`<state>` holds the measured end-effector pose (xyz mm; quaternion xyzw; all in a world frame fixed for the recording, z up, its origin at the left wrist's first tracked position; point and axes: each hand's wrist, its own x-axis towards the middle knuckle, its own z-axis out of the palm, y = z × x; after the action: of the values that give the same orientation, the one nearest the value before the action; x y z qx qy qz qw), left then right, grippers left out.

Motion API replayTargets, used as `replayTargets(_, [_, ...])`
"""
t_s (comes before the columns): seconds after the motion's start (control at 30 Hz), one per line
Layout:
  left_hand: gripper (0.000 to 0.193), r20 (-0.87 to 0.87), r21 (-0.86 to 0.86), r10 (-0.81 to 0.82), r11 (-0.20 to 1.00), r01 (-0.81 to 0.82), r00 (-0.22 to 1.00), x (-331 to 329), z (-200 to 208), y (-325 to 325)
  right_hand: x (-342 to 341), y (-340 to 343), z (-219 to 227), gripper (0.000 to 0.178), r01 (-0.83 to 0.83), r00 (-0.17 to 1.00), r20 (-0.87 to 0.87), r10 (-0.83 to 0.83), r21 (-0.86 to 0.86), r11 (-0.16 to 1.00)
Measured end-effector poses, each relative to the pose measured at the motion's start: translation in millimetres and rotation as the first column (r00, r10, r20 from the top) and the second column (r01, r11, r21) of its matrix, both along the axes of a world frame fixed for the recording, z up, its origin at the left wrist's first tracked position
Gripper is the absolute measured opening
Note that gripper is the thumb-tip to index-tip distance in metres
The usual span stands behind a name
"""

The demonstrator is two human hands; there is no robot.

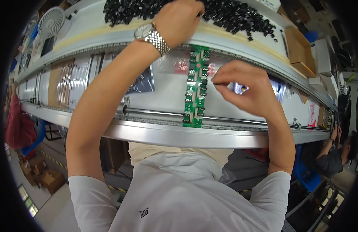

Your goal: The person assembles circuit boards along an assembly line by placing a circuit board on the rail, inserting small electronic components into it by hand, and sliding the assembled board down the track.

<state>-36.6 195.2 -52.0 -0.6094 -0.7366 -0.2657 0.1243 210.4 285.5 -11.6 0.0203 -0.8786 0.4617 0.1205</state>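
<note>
A long green circuit board [189, 96] lies crosswise over the rails in front of me, with black components mounted along it. My right hand [246, 87] is just right of the board, thumb and forefinger pinched on a small black component [216, 84]. At the upper edge of the view my left hand [179, 21], with a metal watch on its wrist, reaches into a heap of small black components [240, 19]. Its fingers are curled together, and what they hold, if anything, is too hidden to name.
Two rails form a conveyor, with a metal front edge [167, 135] before me. Under it lie a silvery bag [144, 81] and clear plastic. A cardboard tray [298, 50] stands right of the heap, a white fan [51, 22] far left. Other people sit at both sides.
</note>
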Motion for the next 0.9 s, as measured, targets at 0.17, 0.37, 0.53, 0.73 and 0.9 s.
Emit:
replayTargets(0.17, [0.02,0.35,-0.291,0.219,0.95,-0.117,0.911,32,60,-43,9,-23,0,0.018,-0.067,0.997,0.059,0.057,0.177,0.982])
replayTargets(0.37, [0.017,0.591,-0.307,0.155,0.951,0.044,0.792,40,46,-77,11,-26,-14,0.018,-0.143,0.989,0.07,0.127,0.329,0.934])
replayTargets(0.53, [0.015,0.507,-0.031,-0.089,0.992,0.121,0.857,30,23,-84,5,-32,-9,0.017,-0.15,0.985,0.134,0.106,0.382,0.912])
replayTargets(0.73, [0.015,0.647,0.01,-0.099,0.993,0.121,0.756,31,15,-85,-1,-41,-7,0.014,-0.134,0.985,0.154,0.079,0.382,0.915])
replayTargets(0.9, [0.016,0.694,0.073,-0.206,0.973,0.217,0.69,38,20,-78,6,-30,10,0.012,-0.007,0.989,0.145,-0.042,0.323,0.946])
